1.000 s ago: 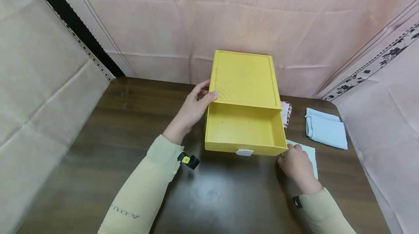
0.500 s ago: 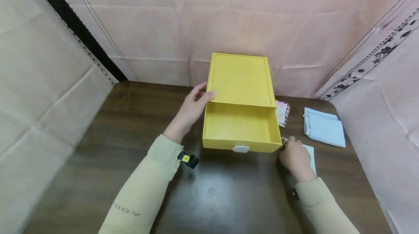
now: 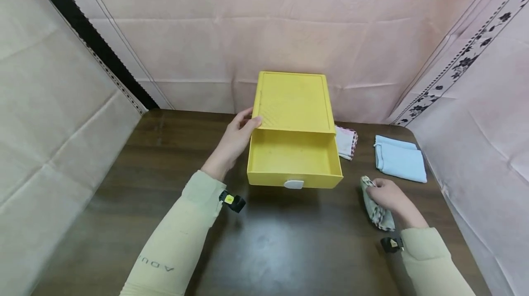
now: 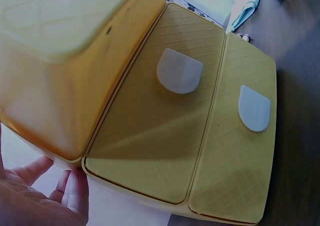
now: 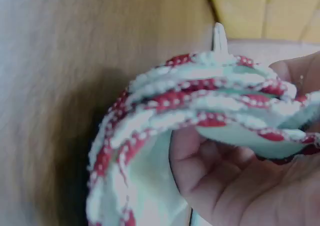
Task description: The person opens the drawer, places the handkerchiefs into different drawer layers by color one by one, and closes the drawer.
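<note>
A yellow drawer box [image 3: 292, 103] stands against the back curtain, its top drawer [image 3: 294, 156] pulled out with a bare bottom showing. My left hand [image 3: 231, 144] holds the box's left side, thumb at the top edge and fingers against the side wall. Two closed drawers with white handles [image 4: 180, 72] show in the left wrist view. On the right, my right hand [image 3: 388, 196] grips a folded pale green towel [image 5: 172, 98] with red-and-white checked edging. Fingers and thumb pinch its folded layers, which stand on edge and sag into a curve. Part of the hand is behind the towel in the head view.
A folded light blue towel [image 3: 400, 160] lies on the brown table [image 3: 268, 245] toward the right edge. Beside the box's right side is a white towel [image 3: 345, 142] with a checked border. Pale curtains [image 3: 231, 43] close in the back and sides.
My right hand has picked up the green towel, which lay flat, and turned it on edge, moving away from the drawer's corner. My left hand stays on the box. The head view shifts slightly.
</note>
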A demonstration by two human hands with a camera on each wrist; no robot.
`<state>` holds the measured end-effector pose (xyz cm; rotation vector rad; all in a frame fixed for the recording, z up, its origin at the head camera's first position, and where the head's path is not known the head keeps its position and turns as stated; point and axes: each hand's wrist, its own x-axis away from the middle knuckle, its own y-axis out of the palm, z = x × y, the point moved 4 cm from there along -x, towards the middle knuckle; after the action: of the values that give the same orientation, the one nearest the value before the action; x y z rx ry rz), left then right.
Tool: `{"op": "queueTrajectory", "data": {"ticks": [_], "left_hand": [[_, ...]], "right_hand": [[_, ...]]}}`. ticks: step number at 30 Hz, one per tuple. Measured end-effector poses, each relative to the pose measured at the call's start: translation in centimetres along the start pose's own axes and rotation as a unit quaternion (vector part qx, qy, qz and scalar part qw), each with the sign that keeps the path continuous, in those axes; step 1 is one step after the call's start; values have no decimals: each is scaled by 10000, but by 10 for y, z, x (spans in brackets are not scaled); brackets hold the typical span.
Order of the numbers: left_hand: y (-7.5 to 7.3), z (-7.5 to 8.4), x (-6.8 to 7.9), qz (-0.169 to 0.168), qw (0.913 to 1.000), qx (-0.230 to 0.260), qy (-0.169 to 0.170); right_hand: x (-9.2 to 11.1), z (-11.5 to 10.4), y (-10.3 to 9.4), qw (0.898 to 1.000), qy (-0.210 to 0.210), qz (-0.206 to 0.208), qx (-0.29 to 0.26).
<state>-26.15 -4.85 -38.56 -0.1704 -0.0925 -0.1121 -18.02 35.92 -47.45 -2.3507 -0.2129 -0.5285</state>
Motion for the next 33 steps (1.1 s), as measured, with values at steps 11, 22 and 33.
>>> {"op": "queueTrajectory", "data": {"ticks": [11,22,33], "left_hand": [[-2,-1,-4,77,9998,134,160],[5,1,-5,72,9994,229,247],[8,-1,-4,66,9993,293,200]], "right_hand": [[24,-28,-24,9854,-1165,239,-1221],[66,-101,-46,9052,-2283,964,-3453],[90,-155,-39,8604,-2800,412,-4239]]}}
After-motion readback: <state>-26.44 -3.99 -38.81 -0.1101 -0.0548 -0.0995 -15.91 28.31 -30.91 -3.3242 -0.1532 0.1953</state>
